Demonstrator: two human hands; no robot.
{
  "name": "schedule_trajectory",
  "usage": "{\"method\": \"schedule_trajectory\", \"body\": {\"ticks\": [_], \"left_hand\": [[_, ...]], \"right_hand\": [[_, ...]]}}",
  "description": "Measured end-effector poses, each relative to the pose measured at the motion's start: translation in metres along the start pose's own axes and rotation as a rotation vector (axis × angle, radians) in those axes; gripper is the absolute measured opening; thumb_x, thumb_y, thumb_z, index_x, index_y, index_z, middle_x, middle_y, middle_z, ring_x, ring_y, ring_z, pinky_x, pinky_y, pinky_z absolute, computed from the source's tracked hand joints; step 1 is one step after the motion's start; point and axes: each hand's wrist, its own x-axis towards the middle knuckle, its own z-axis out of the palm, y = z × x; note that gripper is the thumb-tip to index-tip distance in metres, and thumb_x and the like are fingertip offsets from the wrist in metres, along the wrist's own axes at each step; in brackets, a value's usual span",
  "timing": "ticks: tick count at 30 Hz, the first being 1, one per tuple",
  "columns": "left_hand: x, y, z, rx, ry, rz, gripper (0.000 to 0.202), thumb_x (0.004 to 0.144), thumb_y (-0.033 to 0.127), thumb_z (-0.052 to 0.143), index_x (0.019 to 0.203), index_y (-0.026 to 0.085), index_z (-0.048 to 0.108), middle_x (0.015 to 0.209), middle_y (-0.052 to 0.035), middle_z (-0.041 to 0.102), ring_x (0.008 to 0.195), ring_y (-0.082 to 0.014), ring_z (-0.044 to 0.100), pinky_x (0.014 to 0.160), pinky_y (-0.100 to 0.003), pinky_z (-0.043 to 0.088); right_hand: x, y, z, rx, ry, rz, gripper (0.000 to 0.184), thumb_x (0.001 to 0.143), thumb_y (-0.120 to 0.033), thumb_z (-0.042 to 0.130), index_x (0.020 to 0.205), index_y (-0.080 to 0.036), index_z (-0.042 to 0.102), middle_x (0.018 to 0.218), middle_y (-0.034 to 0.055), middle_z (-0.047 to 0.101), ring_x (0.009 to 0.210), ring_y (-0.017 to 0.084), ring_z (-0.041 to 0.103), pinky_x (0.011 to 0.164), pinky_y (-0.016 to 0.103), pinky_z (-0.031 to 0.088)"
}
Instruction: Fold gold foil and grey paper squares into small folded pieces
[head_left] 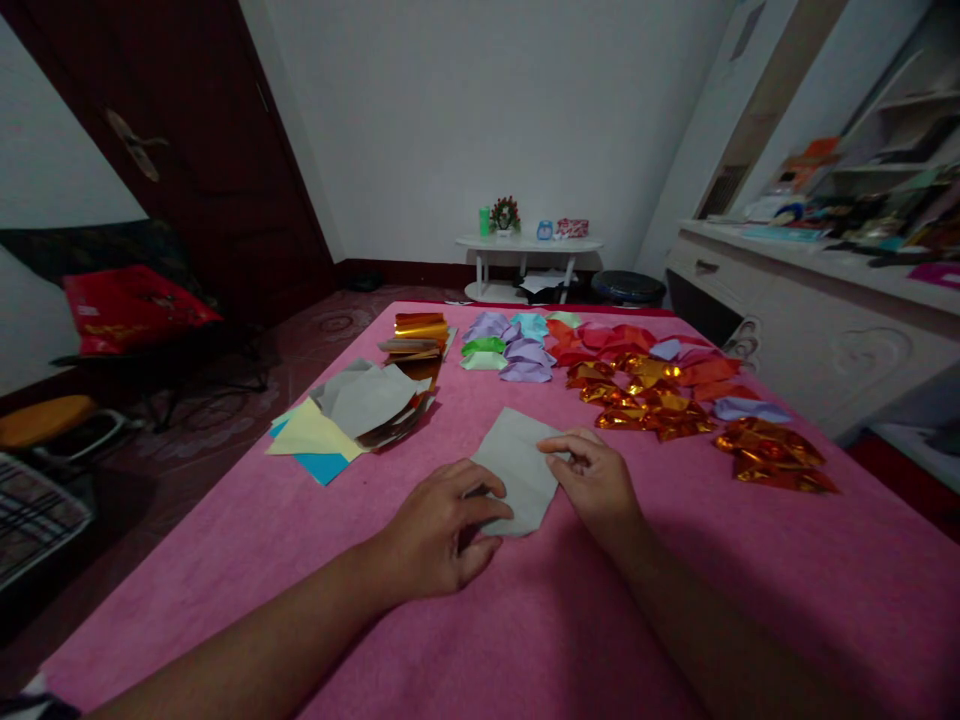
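Observation:
A grey, partly folded sheet of paper (516, 462) lies on the pink tablecloth (675, 590) in front of me. My left hand (439, 530) rests on its near left edge, fingers curled and pressing the paper down. My right hand (596, 480) touches the right edge, thumb and fingers pinched on the paper's fold. Both hands stay low on the cloth, a short gap apart.
A loose stack of grey, yellow and blue sheets (349, 415) lies to the left, gold foil sheets (420, 335) behind it. Several folded paper pieces in purple, green, red and gold (645, 385) spread across the far right. A white cabinet (817, 320) stands at right.

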Motion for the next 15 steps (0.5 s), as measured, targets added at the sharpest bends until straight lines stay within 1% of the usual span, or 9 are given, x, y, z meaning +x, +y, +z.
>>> {"method": "schedule_trajectory", "body": {"ticks": [2, 4, 7, 10, 12, 14, 15], "left_hand": [[0.0, -0.004, -0.003, 0.001, -0.001, 0.005, 0.04, 0.068, 0.012, 0.06, 0.106, 0.023, 0.065, 0.112, -0.0069, 0.059, 0.099, -0.0214, 0.055, 0.086, -0.038, 0.044], [-0.001, -0.009, -0.006, 0.005, -0.004, 0.03, 0.042, 0.068, 0.008, 0.057, 0.106, 0.024, 0.064, 0.114, -0.0065, 0.059, 0.102, -0.0208, 0.055, 0.088, -0.038, 0.043], [-0.002, -0.016, -0.01, 0.013, 0.019, 0.1, 0.031, 0.076, 0.008, 0.055, 0.102, 0.023, 0.065, 0.11, -0.0059, 0.063, 0.102, -0.0193, 0.056, 0.09, -0.038, 0.043], [-0.002, -0.02, -0.011, -0.008, 0.074, 0.14, 0.019, 0.084, 0.015, 0.056, 0.098, 0.022, 0.067, 0.103, -0.0062, 0.065, 0.099, -0.0184, 0.058, 0.089, -0.038, 0.044], [-0.001, -0.019, -0.009, -0.034, 0.145, 0.108, 0.015, 0.084, 0.02, 0.059, 0.096, 0.023, 0.069, 0.107, -0.0072, 0.064, 0.102, -0.0192, 0.057, 0.09, -0.038, 0.045], [0.002, -0.019, -0.005, -0.06, 0.241, 0.014, 0.015, 0.083, 0.025, 0.063, 0.095, 0.023, 0.07, 0.121, -0.0093, 0.058, 0.112, -0.0223, 0.053, 0.095, -0.041, 0.044], [0.004, -0.02, -0.003, -0.075, 0.277, -0.046, 0.017, 0.081, 0.028, 0.065, 0.096, 0.024, 0.071, 0.129, -0.0103, 0.052, 0.119, -0.0248, 0.049, 0.097, -0.043, 0.043]], "right_hand": [[0.0, 0.003, 0.0, 0.013, -0.031, 0.018, 0.016, 0.074, -0.021, 0.057, 0.08, -0.018, 0.071, 0.079, 0.0051, 0.06, 0.067, 0.016, 0.055, 0.058, 0.027, 0.042], [0.0, 0.003, -0.001, 0.024, -0.054, 0.021, 0.016, 0.075, -0.022, 0.056, 0.081, -0.017, 0.071, 0.081, 0.0053, 0.062, 0.069, 0.017, 0.056, 0.059, 0.027, 0.042], [-0.001, -0.002, -0.002, 0.034, -0.07, 0.026, 0.017, 0.076, -0.021, 0.056, 0.084, -0.017, 0.071, 0.081, 0.0048, 0.063, 0.067, 0.016, 0.056, 0.057, 0.026, 0.042], [-0.003, -0.012, -0.002, 0.055, -0.135, 0.053, 0.019, 0.074, -0.019, 0.056, 0.086, -0.017, 0.071, 0.083, 0.0044, 0.064, 0.066, 0.015, 0.056, 0.056, 0.025, 0.041], [-0.005, -0.019, 0.0, 0.076, -0.213, 0.046, 0.02, 0.074, -0.017, 0.056, 0.086, -0.018, 0.072, 0.085, 0.0044, 0.065, 0.072, 0.016, 0.058, 0.059, 0.025, 0.043], [-0.006, -0.023, 0.001, 0.102, -0.281, 0.029, 0.021, 0.075, -0.016, 0.055, 0.087, -0.019, 0.072, 0.086, 0.0042, 0.065, 0.076, 0.016, 0.06, 0.062, 0.025, 0.044], [-0.007, -0.024, 0.002, 0.115, -0.301, 0.027, 0.021, 0.075, -0.016, 0.055, 0.086, -0.02, 0.072, 0.086, 0.0039, 0.065, 0.075, 0.016, 0.06, 0.061, 0.024, 0.044]]}}
